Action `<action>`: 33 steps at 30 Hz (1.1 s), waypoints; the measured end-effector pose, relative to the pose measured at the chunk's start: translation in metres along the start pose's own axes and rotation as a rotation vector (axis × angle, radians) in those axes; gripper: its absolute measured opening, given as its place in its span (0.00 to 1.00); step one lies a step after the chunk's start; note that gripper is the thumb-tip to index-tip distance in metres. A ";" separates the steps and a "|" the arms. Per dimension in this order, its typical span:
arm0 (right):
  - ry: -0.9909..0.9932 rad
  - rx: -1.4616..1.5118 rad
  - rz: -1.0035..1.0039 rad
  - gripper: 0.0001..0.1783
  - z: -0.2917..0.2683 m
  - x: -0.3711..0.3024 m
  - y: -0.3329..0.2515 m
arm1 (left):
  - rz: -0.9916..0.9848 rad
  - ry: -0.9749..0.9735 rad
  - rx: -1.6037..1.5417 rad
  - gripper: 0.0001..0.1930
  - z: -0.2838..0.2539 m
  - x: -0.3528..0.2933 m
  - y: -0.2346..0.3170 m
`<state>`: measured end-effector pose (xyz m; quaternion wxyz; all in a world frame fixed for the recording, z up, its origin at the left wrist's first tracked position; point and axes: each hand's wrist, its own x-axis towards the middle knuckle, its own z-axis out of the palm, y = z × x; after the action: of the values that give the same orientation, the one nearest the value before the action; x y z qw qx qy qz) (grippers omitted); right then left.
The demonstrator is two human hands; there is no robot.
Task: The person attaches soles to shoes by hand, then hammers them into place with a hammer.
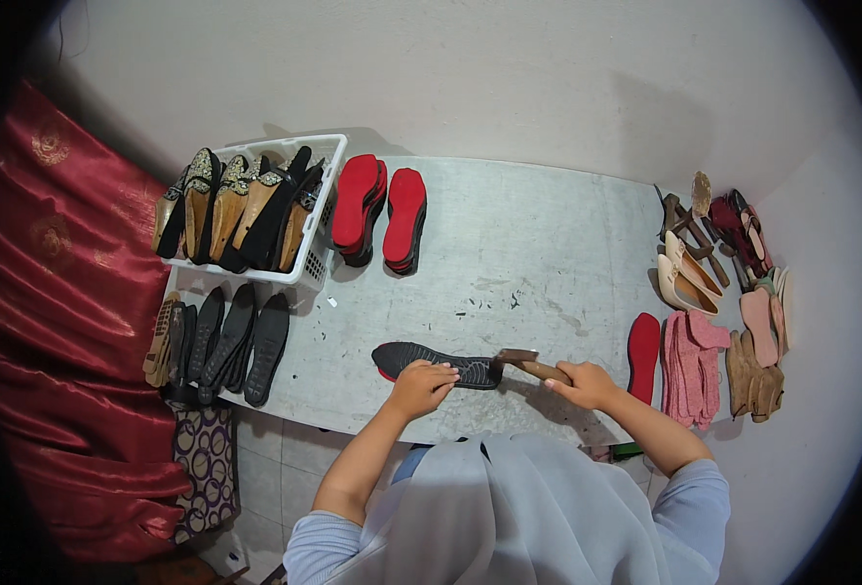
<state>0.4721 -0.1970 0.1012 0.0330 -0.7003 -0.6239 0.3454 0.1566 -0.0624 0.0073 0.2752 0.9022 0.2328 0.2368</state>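
Observation:
A black shoe sole with a ridged tread lies tread side up near the table's front edge. Red material shows under its left end. Across the sole's middle rests my left hand, its fingers together and holding the sole against the table. My right hand is wrapped round the wooden handle of a hammer. The hammer's metal head is at the sole's right end; whether it touches cannot be told from here.
At the back left, a white basket holds several decorated shoes. Black soles lie before it, with red-topped sole stacks alongside. On the right are cream shoes, a red insole and pink pieces. Dark scraps dot the table.

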 end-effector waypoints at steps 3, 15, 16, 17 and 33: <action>-0.003 -0.016 -0.085 0.28 -0.003 -0.005 0.018 | -0.014 -0.099 -0.030 0.17 -0.005 0.011 -0.005; 0.044 -0.020 -0.108 0.28 0.002 -0.013 0.020 | -0.385 -0.496 0.390 0.73 -0.018 0.086 -0.019; 0.056 0.040 -0.105 0.27 0.008 -0.014 0.021 | -0.387 -0.513 0.400 0.73 -0.019 0.088 -0.020; 0.048 0.034 -0.097 0.27 0.014 -0.017 0.022 | -0.390 -0.531 0.412 0.73 -0.021 0.089 -0.022; 0.053 0.062 -0.089 0.26 0.050 0.002 -0.025 | -0.168 -0.473 0.198 0.70 -0.014 0.072 -0.067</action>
<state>0.4248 -0.2086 0.0742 0.0865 -0.6795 -0.6421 0.3443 0.1859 0.0326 -0.0016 0.2511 0.9325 0.2580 -0.0280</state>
